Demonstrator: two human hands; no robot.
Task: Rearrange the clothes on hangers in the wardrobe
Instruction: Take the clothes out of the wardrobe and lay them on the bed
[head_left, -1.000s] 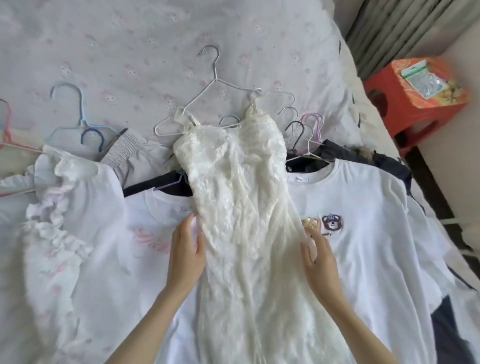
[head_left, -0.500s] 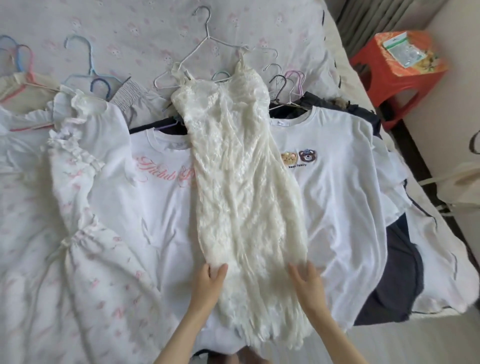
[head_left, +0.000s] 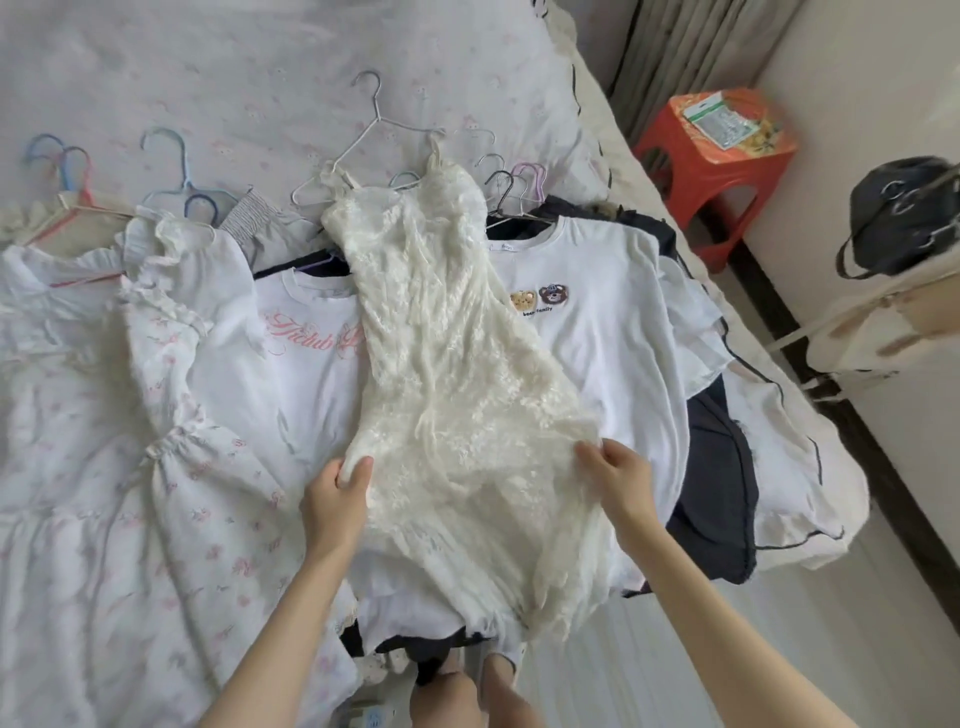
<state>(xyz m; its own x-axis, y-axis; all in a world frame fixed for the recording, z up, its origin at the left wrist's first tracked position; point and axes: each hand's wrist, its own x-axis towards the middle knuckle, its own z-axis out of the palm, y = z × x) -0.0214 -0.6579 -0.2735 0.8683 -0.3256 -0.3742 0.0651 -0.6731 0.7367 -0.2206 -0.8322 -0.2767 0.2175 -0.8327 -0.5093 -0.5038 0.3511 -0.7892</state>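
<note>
Two hands (head_left: 467, 493) pinching cream lace dress (head_left: 441, 364), strappy, spread flat

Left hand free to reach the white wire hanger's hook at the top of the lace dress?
Probably not as things stand. The left hand pinches the lace dress at its lower edge, and the white hanger lies at the dress's far end up the bed. Nothing covers the hook; it would need to let go and lean forward.

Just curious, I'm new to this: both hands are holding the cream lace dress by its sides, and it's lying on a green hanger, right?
Nearly. The head view shows the left hand and right hand gripping the cream lace dress, but its hanger is white, not green.
</note>
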